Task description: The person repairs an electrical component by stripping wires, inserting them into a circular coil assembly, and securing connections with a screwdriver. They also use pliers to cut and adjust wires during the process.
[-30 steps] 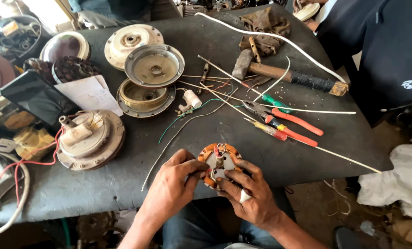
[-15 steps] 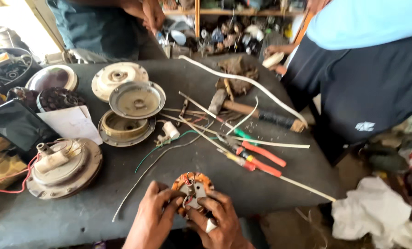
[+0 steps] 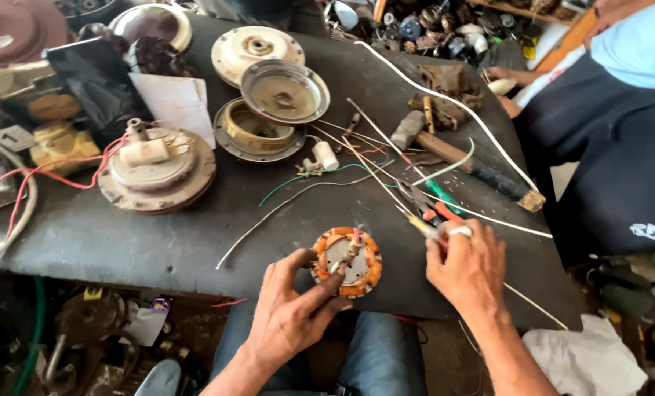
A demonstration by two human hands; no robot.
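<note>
Two bare hands work at the near edge of a dark worktop [image 3: 195, 235], seen from the head camera. Left hand [image 3: 294, 312] grips a round copper-wound motor coil [image 3: 347, 260], its fingers [image 3: 326, 282] pinching the coil's near rim as it rests at the worktop's front edge. Right hand [image 3: 468, 271], just beside the coil, has its fingers curled around the yellow handle of a screwdriver [image 3: 424, 224] lying among red-handled pliers [image 3: 441, 209] and loose wires. Farther back lie a hammer [image 3: 445, 150], two round metal fan covers [image 3: 283, 92] and a wired motor housing [image 3: 157, 172]. Another person in dark clothing [image 3: 606, 169] stands at the right edge.
</note>
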